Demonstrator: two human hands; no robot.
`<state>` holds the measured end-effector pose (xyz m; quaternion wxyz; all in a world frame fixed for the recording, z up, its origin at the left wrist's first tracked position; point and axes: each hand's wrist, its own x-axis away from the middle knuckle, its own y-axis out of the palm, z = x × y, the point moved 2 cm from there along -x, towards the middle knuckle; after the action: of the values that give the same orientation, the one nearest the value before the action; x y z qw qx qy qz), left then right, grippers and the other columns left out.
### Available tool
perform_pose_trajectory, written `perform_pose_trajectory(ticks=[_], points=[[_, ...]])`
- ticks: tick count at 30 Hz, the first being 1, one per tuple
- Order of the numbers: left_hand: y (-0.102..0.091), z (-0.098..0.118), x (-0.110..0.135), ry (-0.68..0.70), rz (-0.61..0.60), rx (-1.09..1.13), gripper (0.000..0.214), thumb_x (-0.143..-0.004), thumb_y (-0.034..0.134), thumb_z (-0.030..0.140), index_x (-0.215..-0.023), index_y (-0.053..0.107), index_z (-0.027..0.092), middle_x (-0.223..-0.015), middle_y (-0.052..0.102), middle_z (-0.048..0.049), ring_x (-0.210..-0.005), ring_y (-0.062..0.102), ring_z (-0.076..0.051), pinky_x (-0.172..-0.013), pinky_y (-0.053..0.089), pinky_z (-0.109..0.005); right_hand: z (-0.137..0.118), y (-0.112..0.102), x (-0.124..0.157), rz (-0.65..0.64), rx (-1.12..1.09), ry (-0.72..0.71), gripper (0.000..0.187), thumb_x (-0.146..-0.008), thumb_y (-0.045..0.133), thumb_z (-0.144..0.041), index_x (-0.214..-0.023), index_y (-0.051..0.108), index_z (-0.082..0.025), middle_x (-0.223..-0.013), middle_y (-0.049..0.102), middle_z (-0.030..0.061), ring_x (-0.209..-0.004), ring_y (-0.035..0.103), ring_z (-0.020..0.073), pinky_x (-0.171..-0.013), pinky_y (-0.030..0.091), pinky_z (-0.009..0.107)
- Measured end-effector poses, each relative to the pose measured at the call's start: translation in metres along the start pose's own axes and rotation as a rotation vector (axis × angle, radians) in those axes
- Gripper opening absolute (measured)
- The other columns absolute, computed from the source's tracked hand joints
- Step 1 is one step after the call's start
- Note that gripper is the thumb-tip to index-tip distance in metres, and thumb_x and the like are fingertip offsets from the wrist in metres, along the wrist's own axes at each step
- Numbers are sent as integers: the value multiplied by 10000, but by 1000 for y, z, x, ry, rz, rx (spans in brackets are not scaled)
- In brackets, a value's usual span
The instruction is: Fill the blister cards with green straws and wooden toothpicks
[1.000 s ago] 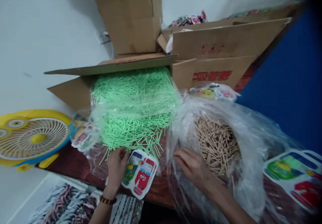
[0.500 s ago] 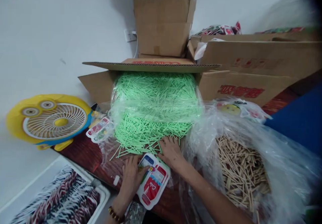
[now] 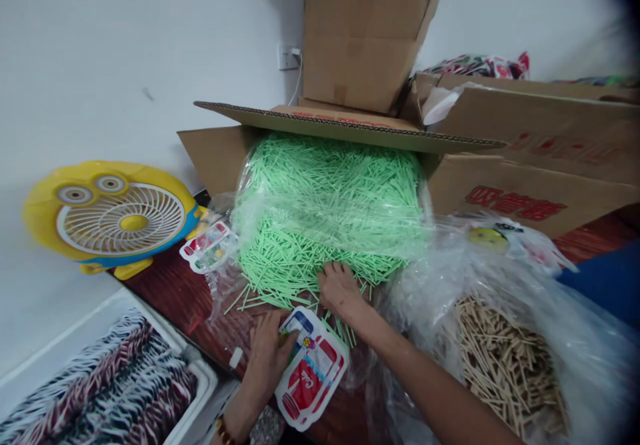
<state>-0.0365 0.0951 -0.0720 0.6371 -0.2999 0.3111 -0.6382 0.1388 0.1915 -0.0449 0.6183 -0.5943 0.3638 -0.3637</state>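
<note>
So the left hand (image 3: 267, 345) comes in from the near edge, palm down, fingers slightly spread, thumb lying over the left edge of the printed cola pouch (image 3: 313, 378). Can't tell if it's actually pinching it. The right hand (image 3: 343, 291) reaches across from the near right, wrist bent a bit, fingers together and tips down at the near edge of a big heap of green sticks (image 3: 313, 248). Can't see whether it's closed on any.

The pouch sits tilted at the near edge, just right of the left hand and on the near side of the right one. The green heap spills from an open carton (image 3: 217, 158) onto a dark reddish wood surface (image 3: 170, 288).

Far left there's a yellow cartoon fan (image 3: 120, 218); near left, a white tub (image 3: 205, 381) of striped stuff (image 3: 115, 378). Near right, brown sticks (image 3: 505, 365) in clear plastic (image 3: 440, 305). More boxes (image 3: 365, 38) stand against a pale wall (image 3: 125, 45).
</note>
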Motion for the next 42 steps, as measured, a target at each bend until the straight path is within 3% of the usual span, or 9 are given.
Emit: perform_pose_trajectory(ticks=[7,13,18,22,25,29,34,37,42], points=[[-6,-10,-4,-47,12,225,341,-780,555,243,-1113,606,192,-1050,665,-94,-987,606,-265,-884,439,-414,-5,8,0,-13,-54,1,257,-885,396,-95,-981,634,-118,-1053,593,157,-1010,482,278,-926,312,443],[-16,-9,-4,-70,-109,307,144,-819,544,313,-855,630,203,-862,683,-44,-854,628,-244,-782,461,-344,10,11,16,-30,-194,48,236,-849,432,-85,-979,619,-150,-1068,612,149,-1030,501,274,-936,298,450],[-20,-7,0,-80,-113,384,138,-839,524,328,-788,571,209,-745,637,1,-723,601,-198,-685,448,-285,24,20,29,-12,-407,156,218,-900,378,-142,-979,581,-162,-922,653,90,-933,561,225,-901,343,401],[-20,-2,1,-86,-127,433,147,-819,555,336,-845,613,204,-793,658,-8,-767,612,-207,-716,446,-281,31,23,39,43,-603,241,237,-889,365,-153,-1003,573,-167,-988,648,93,-960,572,210,-882,394,353],[-19,3,0,-109,-157,505,182,-809,563,360,-827,630,192,-768,659,-10,-740,611,-204,-689,452,-272,34,21,45,77,-744,242,217,-889,371,-194,-907,588,-185,-923,659,63,-877,595,190,-804,442,315],[-22,9,2,-109,-138,554,228,-813,562,401,-753,598,185,-723,637,-2,-686,585,-187,-636,449,-257,40,18,51,155,-848,278,331,-944,301,-326,-837,579,-182,-870,660,44,-794,590,172,-736,458,287],[-15,10,3,-94,-181,582,220,-827,553,396,-783,599,185,-736,632,-6,-697,586,-184,-644,455,-259,43,26,55,202,-801,349,346,-970,244,-342,-998,543,-170,-850,653,40,-794,593,165,-740,453,266],[-9,8,2,-97,-184,565,203,-816,564,383,-770,598,188,-703,623,6,-675,582,-179,-630,449,-253,36,30,51,170,-703,350,279,-959,306,-296,-974,552,-166,-860,643,56,-786,587,178,-734,443,272],[-5,3,1,-113,-172,565,196,-803,574,377,-752,596,189,-681,626,13,-645,580,-174,-601,441,-245,20,24,42,95,-515,300,217,-935,384,-200,-1011,582,-154,-1040,611,120,-972,558,230,-864,401,330]])
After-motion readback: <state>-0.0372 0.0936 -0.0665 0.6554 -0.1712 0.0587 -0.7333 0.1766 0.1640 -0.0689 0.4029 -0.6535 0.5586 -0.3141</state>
